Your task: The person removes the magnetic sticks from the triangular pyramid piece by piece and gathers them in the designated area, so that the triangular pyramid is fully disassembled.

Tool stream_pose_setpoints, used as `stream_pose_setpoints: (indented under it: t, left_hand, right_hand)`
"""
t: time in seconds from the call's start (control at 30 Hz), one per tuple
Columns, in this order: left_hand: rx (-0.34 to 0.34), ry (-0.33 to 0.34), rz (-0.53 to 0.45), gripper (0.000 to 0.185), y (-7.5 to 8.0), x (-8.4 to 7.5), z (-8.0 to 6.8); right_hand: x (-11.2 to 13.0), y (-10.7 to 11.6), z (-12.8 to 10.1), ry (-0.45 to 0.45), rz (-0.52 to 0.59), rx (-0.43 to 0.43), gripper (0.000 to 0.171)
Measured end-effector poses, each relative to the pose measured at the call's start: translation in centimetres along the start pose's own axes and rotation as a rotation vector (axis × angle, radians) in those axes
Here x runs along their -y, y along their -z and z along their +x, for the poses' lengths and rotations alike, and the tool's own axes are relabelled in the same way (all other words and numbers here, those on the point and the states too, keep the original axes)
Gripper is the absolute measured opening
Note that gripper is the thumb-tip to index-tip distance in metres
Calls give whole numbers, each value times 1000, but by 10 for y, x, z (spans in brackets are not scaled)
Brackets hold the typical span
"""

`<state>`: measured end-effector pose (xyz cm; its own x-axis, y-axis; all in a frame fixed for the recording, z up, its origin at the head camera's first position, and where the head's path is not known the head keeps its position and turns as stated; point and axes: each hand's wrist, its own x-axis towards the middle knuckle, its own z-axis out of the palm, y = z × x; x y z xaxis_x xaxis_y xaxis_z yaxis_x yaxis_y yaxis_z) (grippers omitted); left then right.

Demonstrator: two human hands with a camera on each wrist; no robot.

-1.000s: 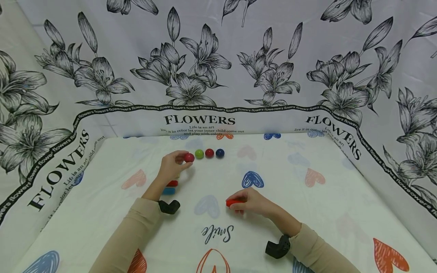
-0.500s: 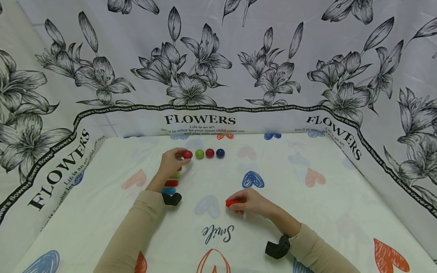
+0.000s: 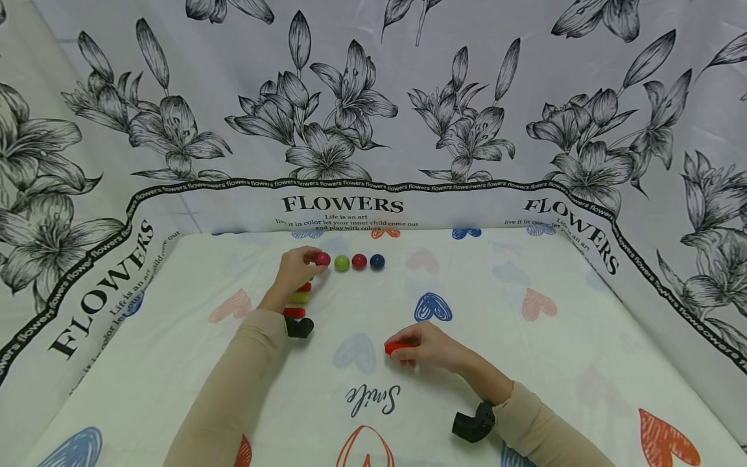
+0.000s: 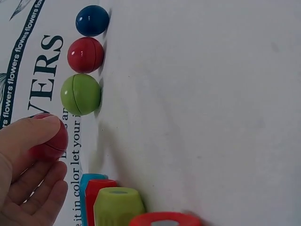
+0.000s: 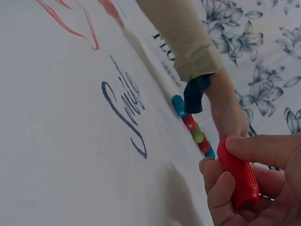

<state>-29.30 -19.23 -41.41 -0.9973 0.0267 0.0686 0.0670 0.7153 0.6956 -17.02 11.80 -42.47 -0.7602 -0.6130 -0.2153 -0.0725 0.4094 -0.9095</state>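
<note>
My left hand pinches a dark red ball at the left end of a row with a green ball, a red ball and a blue ball. A column of short coloured pegs lies just below that hand. My right hand grips a red peg near the table's middle, just above the cloth.
The table wears a white cloth printed with hearts and the word Smile. Flower-print fabric walls close off the back and both sides. Black camera mounts sit at both wrists.
My left hand has carried the dark red ball up and slightly right, into line with the other balls. The right hand with the red peg has stayed put.
</note>
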Motion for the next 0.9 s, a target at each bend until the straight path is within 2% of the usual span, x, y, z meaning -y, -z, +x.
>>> stream_pose_setpoints:
  t: [0.23,0.43,0.9]
  left_hand:
    - [20,38,26,46,-2,2,10]
    - [30,48,45,48,-6,5,12]
    - [79,90,66,49,-9,8,15]
  right_hand:
    - [1,0,-1,12,3,1,29]
    - [1,0,0,49,-5,-3,27]
    - [0,-5,6,55,0,-18,29]
